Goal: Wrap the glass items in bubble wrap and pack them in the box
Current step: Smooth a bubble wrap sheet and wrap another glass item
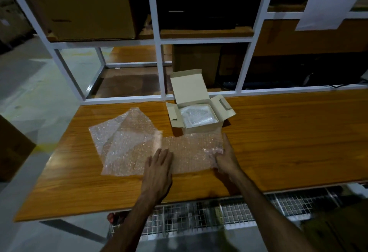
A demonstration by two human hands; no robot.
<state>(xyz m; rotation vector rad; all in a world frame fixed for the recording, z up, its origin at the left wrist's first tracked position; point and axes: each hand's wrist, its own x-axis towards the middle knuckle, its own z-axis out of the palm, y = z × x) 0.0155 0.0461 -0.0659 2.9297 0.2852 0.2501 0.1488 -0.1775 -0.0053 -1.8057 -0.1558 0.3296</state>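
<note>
Bubble wrap (139, 142) overlapped, sheet count unclear; box (196, 112) contents indistinct.

Two bare forearms in view, no sleeves visible up to the frame edge. Left hand (159, 169) and right hand (227, 158): no gloves, no rings, no watch or wristband seen on either wrist. Lighting is dim, so fine detail such as nails is hard to tell; lower right corner shows a dark olive patch, maybe clothing, can't tell.
</note>
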